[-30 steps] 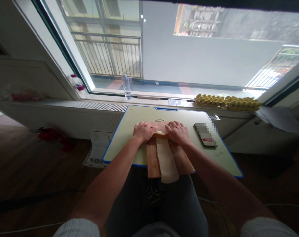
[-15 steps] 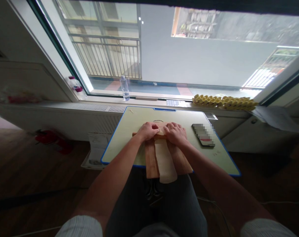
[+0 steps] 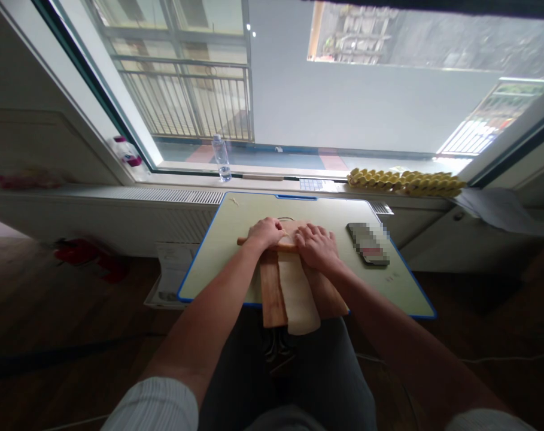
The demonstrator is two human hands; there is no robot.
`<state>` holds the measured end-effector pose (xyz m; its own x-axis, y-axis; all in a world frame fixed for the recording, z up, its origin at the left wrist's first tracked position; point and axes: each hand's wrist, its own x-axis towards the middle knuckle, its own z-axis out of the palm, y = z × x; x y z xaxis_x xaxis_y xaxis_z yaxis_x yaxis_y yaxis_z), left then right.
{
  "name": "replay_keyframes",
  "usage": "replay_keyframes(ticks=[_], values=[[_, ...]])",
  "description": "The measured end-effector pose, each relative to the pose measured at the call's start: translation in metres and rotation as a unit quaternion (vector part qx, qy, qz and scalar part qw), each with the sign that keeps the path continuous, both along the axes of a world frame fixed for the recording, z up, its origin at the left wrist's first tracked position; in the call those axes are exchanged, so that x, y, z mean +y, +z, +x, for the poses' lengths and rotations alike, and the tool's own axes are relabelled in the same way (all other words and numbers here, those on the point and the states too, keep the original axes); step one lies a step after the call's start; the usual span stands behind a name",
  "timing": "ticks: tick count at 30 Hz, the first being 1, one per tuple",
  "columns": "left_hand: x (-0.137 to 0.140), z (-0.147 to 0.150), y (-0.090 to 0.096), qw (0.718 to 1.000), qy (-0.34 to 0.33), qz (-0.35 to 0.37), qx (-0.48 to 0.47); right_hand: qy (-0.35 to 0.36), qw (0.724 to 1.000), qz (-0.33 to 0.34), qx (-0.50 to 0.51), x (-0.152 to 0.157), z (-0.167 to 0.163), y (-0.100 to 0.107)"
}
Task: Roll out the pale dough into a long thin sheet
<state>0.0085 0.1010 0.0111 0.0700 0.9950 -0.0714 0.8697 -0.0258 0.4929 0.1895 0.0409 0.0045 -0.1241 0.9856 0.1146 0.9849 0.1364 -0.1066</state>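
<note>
A long pale strip of dough (image 3: 300,299) lies on a wooden cutting board (image 3: 273,296), its near end hanging past the board's edge. Across the strip lies a wooden rolling pin (image 3: 288,247), part of it hidden under my hands. My left hand (image 3: 265,232) is closed by the pin's left part, thumb and fingers pinching the far end of the dough. On the right, my right hand (image 3: 317,244) lies palm down over the pin, fingers stretched forward and slightly apart.
The board rests on a pale green, blue-edged table (image 3: 218,257). A phone (image 3: 368,244) lies at right. On the sill are a clear bottle (image 3: 221,160), a bottle with a magenta label (image 3: 127,152) and yellow egg trays (image 3: 404,182). A red fire extinguisher (image 3: 90,258) is on the floor.
The view has shifted slightly. More of the rolling pin shows between my hands, and the dough's far end is less lifted over it. Both hands remain at the pin.
</note>
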Motion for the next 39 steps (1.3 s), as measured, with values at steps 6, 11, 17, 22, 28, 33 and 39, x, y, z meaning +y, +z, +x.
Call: replay_keyframes(ticks=[6, 11, 17, 22, 28, 33, 39], values=[[0.008, -0.004, -0.002, 0.999, -0.021, -0.023, -0.013, 0.021, 0.999, 0.022, -0.015, -0.024, -0.001, -0.005], [0.012, -0.008, -0.006, 0.999, -0.030, -0.018, -0.023, 0.045, 0.998, 0.033, 0.006, -0.051, 0.001, -0.010], [0.006, -0.006, -0.006, 1.000, -0.013, -0.012, -0.005, 0.055, 0.997, 0.034, 0.048, -0.086, 0.004, -0.013], [-0.002, -0.003, 0.005, 1.000, 0.006, -0.012, 0.016, 0.042, 0.994, 0.029, 0.098, -0.100, 0.008, -0.015], [-0.047, -0.005, 0.020, 0.998, 0.009, 0.052, 0.023, 0.030, 0.987, 0.013, 0.156, -0.098, 0.006, -0.012], [-0.117, -0.014, 0.005, 0.990, -0.013, 0.125, 0.071, 0.035, 0.984, 0.023, 0.174, -0.101, 0.005, -0.011], [-0.155, -0.016, -0.019, 0.977, 0.018, 0.183, 0.105, 0.055, 0.988, 0.065, 0.130, -0.111, 0.004, -0.017]])
